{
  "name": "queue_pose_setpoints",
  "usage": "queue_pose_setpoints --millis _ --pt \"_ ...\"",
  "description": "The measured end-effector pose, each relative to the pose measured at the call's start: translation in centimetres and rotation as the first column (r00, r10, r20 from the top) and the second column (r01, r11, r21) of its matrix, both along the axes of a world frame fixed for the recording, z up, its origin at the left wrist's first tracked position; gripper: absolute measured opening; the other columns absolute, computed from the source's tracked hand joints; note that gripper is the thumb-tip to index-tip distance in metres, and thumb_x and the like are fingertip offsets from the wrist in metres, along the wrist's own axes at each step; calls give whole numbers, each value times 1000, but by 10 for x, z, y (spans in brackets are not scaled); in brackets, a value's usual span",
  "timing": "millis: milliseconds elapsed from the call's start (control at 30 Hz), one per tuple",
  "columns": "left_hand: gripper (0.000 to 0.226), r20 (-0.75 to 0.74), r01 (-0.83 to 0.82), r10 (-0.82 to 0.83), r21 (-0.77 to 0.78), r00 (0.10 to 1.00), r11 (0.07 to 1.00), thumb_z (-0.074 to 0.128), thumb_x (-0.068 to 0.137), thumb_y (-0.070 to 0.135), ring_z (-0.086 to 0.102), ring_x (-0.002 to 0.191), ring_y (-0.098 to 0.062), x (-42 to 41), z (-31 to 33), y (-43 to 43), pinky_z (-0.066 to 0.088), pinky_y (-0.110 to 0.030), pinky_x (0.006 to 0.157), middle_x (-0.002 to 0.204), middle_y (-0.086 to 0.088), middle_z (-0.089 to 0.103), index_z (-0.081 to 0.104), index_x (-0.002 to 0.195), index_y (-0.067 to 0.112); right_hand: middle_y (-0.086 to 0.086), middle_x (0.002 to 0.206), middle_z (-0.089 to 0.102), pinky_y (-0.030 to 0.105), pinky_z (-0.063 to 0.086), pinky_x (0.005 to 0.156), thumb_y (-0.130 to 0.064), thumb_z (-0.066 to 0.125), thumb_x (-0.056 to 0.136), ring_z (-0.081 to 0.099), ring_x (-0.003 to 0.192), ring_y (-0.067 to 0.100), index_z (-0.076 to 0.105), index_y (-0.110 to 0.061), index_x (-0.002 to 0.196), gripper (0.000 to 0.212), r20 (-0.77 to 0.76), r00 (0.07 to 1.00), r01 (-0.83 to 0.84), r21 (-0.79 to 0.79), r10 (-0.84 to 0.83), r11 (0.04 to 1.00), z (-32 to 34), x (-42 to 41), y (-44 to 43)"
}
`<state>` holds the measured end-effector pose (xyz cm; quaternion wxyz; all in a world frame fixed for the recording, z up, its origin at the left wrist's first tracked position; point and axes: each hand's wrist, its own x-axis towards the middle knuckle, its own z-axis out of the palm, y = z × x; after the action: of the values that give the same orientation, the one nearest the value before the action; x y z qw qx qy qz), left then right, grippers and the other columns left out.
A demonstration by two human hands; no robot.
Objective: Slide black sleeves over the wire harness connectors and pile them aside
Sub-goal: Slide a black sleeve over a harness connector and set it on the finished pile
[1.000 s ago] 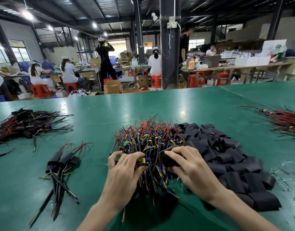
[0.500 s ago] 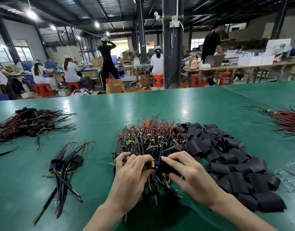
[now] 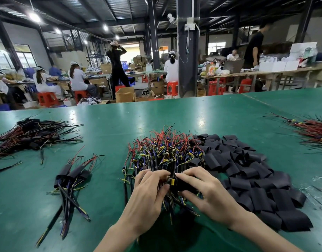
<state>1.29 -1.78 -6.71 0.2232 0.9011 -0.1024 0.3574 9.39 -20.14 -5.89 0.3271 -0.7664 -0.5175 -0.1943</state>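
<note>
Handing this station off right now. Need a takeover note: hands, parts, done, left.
Left hand pinches one harness, its yellow part showing between the hands.
Right hand grips a black sleeve, mouth against that harness end, not slid over yet.
Unsleeved harness pile in the centre; loose sleeves to its right.
Done: small sleeved bundle to the left, bigger sleeved pile far left.
Left: finish this one, set it aside, work through the centre pile.
</note>
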Motion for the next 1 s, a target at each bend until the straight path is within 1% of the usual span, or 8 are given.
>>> queue_pose_setpoints --millis 67,167,300,500,600,733,833,1000 --pt "18 10 -3 3 4 1000 1000 58 89 20 41 104 6 1 1 1 32 -21 96 100 14 56 60 107 18 1 105 60 26 45 85 -16 68 81 56 97 16 62 -4 121 42 6 1000 -3 4 3 1000 0 0 1" --pt "15 4 21 -21 -2 1000 1000 60 88 21 45 99 -4 1 3 1 33 -15 93 95 15 51 62 103 19 -1 104 60 25 45 85 -18 67 83 54 97 14 62 -5 121 40 -4 1000 -18 3 18 1000 -1 1 1" --pt "19 1 57 -57 -1 998 998 60 88 19 53 98 -10 2 1 -1 29 -18 104 92 13 56 65 107 19 -2 105 60 25 44 86 -17 65 84 53 98 12 62 -7 120 38 -15 999 -40 -15 40 999 -1 1 1" --pt "10 70 101 -97 -61 993 993 65 85 19 55 89 -1 5 1 3 35 -30 106 87 13 61 67 95 15 0 104 60 20 42 87 -17 65 83 52 99 8 63 -6 119 38 -56 997 -48 1 48 999 0 0 1" --pt "9 72 143 -138 -71 988 987 67 84 17 58 85 -4 7 0 4 38 -33 104 87 13 62 70 92 13 -1 105 60 16 41 89 -16 65 83 51 100 5 63 -7 120 38 -79 995 -57 5 58 998 -2 0 2" --pt "13 52 166 -161 -140 986 976 64 85 20 61 84 -10 5 0 5 38 -33 103 88 11 63 74 94 18 -5 108 58 18 42 89 -18 64 86 52 101 3 61 -10 123 38 -105 991 -78 9 79 997 -5 1 2" --pt "12 64 155 -148 -138 987 978 68 83 15 62 79 -7 5 1 6 38 -36 104 84 12 64 76 91 18 -7 108 56 19 44 87 -20 63 87 52 101 3 60 -11 125 39 -113 990 -90 5 90 996 -6 0 2" --pt "14 53 111 -106 -114 993 987 73 79 6 61 75 -3 5 1 6 39 -35 104 81 10 66 76 88 17 -3 108 57 22 46 86 -18 62 87 53 101 7 59 -8 126 40 -61 995 -79 -39 77 996 -5 -1 1"
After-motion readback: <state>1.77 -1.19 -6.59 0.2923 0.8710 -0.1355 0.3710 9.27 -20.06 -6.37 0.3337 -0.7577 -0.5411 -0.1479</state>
